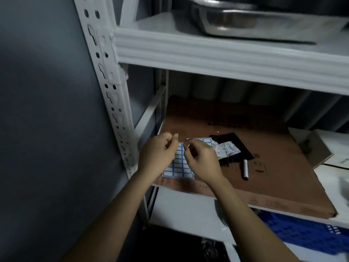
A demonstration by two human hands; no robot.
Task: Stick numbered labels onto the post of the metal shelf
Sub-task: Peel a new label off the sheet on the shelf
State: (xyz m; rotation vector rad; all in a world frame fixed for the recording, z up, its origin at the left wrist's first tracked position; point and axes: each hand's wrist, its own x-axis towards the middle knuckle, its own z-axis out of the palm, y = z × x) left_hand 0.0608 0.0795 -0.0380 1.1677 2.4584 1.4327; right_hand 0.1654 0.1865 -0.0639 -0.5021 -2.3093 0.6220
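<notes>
A white perforated metal post (105,76) runs down the left side of the shelf. A sheet of blue-bordered white labels (178,168) lies on brown cardboard (264,167) on the middle shelf. Both hands hover just above that sheet. My left hand (156,154) has its fingers curled, thumb and forefinger close together. My right hand (200,157) pinches something small and pale at its fingertips, seemingly a peeled label. The two hands' fingertips nearly meet. A white marker (245,170) lies on the cardboard to the right.
A black sheet with a printed paper pack (226,150) sits behind the labels. A steel tray (245,17) stands on the upper shelf. A cardboard box (319,148) is at the right, and a blue crate (306,235) sits below. A grey wall (47,110) is left of the post.
</notes>
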